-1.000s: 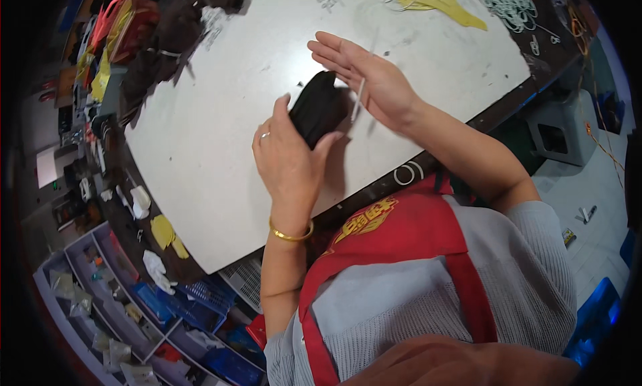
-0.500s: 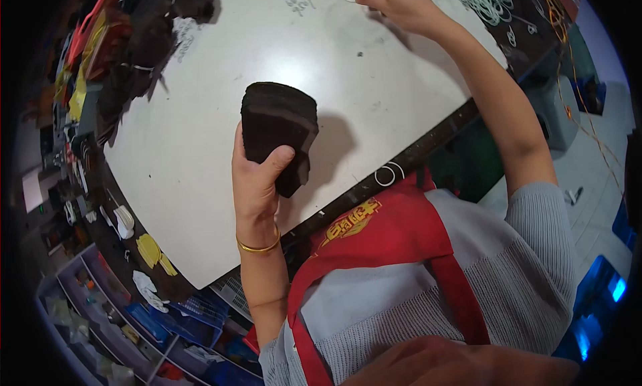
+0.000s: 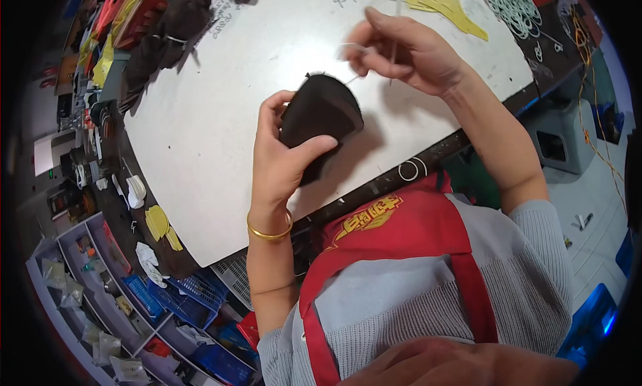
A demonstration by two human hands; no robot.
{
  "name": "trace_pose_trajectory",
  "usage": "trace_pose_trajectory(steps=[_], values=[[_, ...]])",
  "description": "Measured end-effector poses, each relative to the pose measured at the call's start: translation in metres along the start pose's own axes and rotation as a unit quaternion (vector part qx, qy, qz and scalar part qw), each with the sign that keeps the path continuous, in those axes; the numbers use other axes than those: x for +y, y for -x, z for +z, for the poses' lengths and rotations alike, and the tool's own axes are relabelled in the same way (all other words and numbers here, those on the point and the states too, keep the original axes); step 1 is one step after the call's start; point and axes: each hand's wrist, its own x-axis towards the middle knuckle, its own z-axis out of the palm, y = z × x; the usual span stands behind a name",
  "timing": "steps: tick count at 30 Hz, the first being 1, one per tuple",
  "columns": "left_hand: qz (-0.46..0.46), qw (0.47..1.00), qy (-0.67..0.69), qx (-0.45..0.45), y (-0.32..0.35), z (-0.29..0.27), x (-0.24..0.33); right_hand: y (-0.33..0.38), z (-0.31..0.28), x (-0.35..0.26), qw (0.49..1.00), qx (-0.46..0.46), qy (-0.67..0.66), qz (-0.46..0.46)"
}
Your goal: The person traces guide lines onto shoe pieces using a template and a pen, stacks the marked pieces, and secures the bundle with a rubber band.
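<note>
I hold the dark pouch [image 3: 321, 112] up over the white table [image 3: 200, 138], just in front of my chest. My left hand [image 3: 284, 162] is clamped on it, thumb pressed across the near face, fingers curled behind the far side. Its rounded top edge points toward my right hand [image 3: 408, 51], which hovers just beyond it, fingertips pressed together on a thin pale strand [image 3: 354, 49] that loops back toward the pouch; whether the strand touches the pouch I cannot tell.

To do this well, I judge the pouch should stay steady and its top edge turned to the right hand, so the strand meets it squarely. The pinch should sit close to the strand's free end, since a slack loop could wander or snag. My thumb should keep clear of the edge being worked.

Farther out, yellow cut pieces [image 3: 441, 5] and pale rings [image 3: 511, 5] lie at the table's far side, dark pieces [image 3: 167, 38] are heaped on the left, and blue bins [image 3: 174, 296] stand below the table's near edge.
</note>
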Motion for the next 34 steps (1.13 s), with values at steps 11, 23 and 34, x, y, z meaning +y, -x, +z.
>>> trace_pose_trajectory(steps=[11, 23, 34], values=[[-0.112, 0.853, 0.509, -0.036, 0.025, -0.032, -0.046, 0.050, 0.041, 0.014, 0.943, -0.076, 0.308, -0.099], [0.069, 0.986, -0.135, -0.064, 0.003, 0.010, -0.035, 0.017, 0.049, -0.004, 0.917, 0.047, 0.368, -0.144], [-0.130, 0.981, 0.039, -0.140, 0.006, -0.027, -0.023, 0.042, 0.009, -0.003, 0.917, 0.133, 0.371, -0.062]])
